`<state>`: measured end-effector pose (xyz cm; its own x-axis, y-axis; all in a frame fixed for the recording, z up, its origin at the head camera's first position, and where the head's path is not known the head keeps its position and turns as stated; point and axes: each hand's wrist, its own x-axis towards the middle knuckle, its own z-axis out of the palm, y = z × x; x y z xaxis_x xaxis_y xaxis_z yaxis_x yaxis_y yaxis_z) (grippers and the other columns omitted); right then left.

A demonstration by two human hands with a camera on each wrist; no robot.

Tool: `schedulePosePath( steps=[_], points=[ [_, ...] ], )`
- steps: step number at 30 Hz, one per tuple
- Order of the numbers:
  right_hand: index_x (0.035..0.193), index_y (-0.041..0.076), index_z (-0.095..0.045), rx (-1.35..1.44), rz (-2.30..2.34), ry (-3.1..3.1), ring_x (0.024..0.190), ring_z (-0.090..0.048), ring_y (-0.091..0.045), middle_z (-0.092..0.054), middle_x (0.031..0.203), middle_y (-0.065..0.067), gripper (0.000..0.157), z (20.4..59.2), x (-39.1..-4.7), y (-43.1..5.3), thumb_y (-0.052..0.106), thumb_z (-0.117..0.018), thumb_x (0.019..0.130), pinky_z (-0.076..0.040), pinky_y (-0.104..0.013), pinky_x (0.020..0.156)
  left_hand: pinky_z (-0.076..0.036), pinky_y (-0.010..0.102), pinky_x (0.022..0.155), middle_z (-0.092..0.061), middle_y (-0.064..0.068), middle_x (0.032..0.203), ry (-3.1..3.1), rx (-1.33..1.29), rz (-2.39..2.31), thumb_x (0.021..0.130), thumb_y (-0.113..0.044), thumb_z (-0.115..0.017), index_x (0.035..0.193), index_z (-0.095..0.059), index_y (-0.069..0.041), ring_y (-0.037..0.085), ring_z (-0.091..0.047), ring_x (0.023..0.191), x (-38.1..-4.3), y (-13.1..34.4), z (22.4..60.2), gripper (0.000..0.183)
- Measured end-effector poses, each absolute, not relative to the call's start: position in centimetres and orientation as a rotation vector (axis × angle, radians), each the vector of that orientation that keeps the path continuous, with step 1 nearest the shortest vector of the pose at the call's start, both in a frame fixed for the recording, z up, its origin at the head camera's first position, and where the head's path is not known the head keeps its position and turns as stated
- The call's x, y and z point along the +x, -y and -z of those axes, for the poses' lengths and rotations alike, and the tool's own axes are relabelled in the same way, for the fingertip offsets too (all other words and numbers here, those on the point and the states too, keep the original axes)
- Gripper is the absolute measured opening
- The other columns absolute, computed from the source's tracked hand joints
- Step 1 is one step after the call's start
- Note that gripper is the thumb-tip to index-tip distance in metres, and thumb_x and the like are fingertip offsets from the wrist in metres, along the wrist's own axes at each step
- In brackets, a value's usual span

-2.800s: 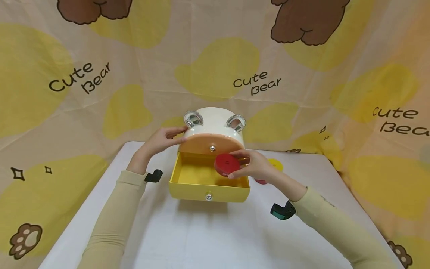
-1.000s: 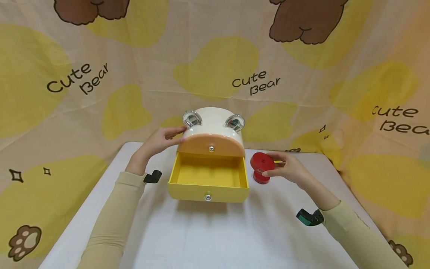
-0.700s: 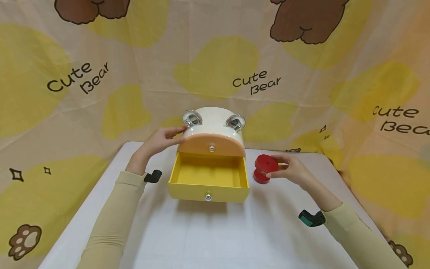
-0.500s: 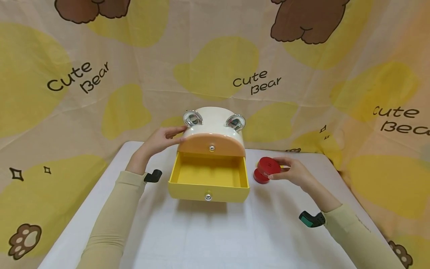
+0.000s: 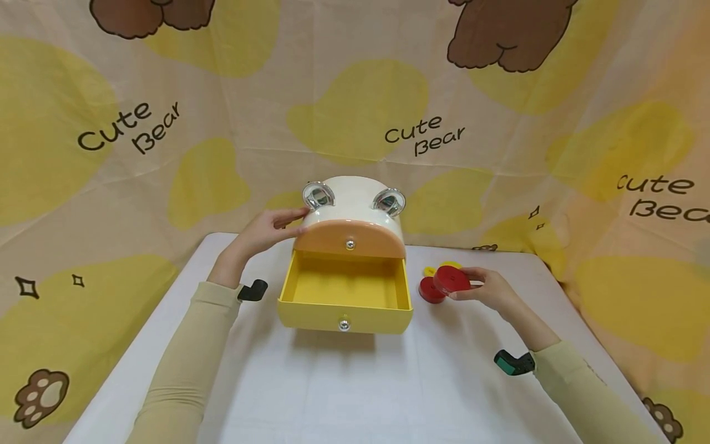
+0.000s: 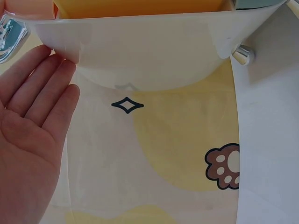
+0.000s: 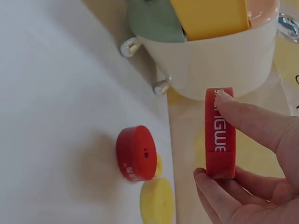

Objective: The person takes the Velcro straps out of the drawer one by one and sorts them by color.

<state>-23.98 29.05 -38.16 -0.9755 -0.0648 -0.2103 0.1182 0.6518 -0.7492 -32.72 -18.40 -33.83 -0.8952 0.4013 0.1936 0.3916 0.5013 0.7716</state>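
My right hand [image 5: 490,293] pinches a roll of red tape [image 5: 451,280] between thumb and fingers, above the table to the right of the drawer box. White lettering runs along the edge of the roll [image 7: 220,135] in the right wrist view. Just left of it, a second red roll [image 5: 430,290] lies on the table. My left hand [image 5: 263,234] rests straight fingers against the left side of the white drawer box [image 5: 355,194]; its palm shows in the left wrist view. The yellow drawer [image 5: 344,317] is pulled out, with nothing visible inside.
Behind the red rolls sit a yellow roll [image 7: 156,200] and a small yellow piece [image 5: 429,271]. The orange upper drawer [image 5: 327,237] is closed; a green section [image 7: 156,21] shows below the yellow one. A patterned cloth [image 5: 355,111] hangs behind the white table [image 5: 344,394].
My right hand has carried the red roll from above the yellow drawer to the right, then slightly lower and farther right, uncovering the yellow pieces. My left hand has stayed put.
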Motion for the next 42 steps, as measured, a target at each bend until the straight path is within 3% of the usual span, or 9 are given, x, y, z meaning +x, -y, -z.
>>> schedulePosePath(
  steps=[10,27,42],
  points=[
    [0.144,0.001,-0.035,0.172,1.208,-2.657,0.125,-0.037,-0.042,-0.04,0.141,-0.025,0.084,40.2,-24.7,-30.3,0.033,-0.077,0.078,-0.046,-0.054,0.097,-0.034,0.05,0.11,-0.05,0.002,0.143,-2.709,0.733,-1.384,0.085,-0.044,-0.068,0.138,-0.052,-0.022,0.03,-0.04,0.136,-32.8,18.4,33.9,0.059],
    [0.144,0.002,-0.033,0.377,1.125,-2.657,0.126,-0.031,-0.047,-0.035,0.143,-0.028,0.087,43.0,-25.4,-32.0,0.037,-0.077,0.078,-0.041,-0.065,0.093,-0.036,0.047,0.11,-0.051,-0.002,0.141,-2.718,0.713,-1.392,0.083,-0.048,-0.068,0.136,-0.053,-0.025,0.026,-0.042,0.135,-32.6,18.4,33.8,0.059],
    [0.142,0.0,-0.036,0.438,1.133,-2.654,0.126,-0.031,-0.046,-0.037,0.141,-0.028,0.084,45.2,-26.0,-32.6,0.031,-0.079,0.076,-0.044,-0.056,0.098,-0.035,0.051,0.11,-0.049,-0.001,0.143,-2.711,0.715,-1.383,0.084,-0.047,-0.068,0.137,-0.052,-0.027,0.027,-0.041,0.136,-32.7,18.4,33.9,0.059]
  ],
)
